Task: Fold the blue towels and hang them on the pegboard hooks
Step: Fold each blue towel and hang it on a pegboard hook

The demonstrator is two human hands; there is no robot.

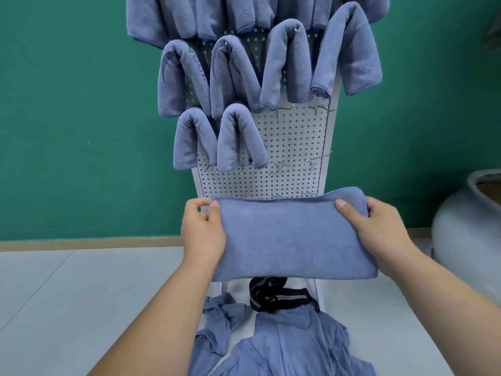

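Blue towel (292,240), folded, gripped at nine o'clock by left hand (203,234) and three o'clock by right hand (379,226), seems ready to drape over the bare hook (282,109) at twelve o'clock.

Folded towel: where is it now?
Head view, centre: the folded towel is held between the left hand and the right hand, in front of the lower pegboard.

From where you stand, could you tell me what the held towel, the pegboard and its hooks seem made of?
Held towel: soft blue fabric, likely microfibre; fine matte nap, stitched edge.
Pegboard: rigid white perforated sheet, painted metal or plastic, cannot tell; regular holes.
Hooks: thin bare metal wire, by its silvery shine.
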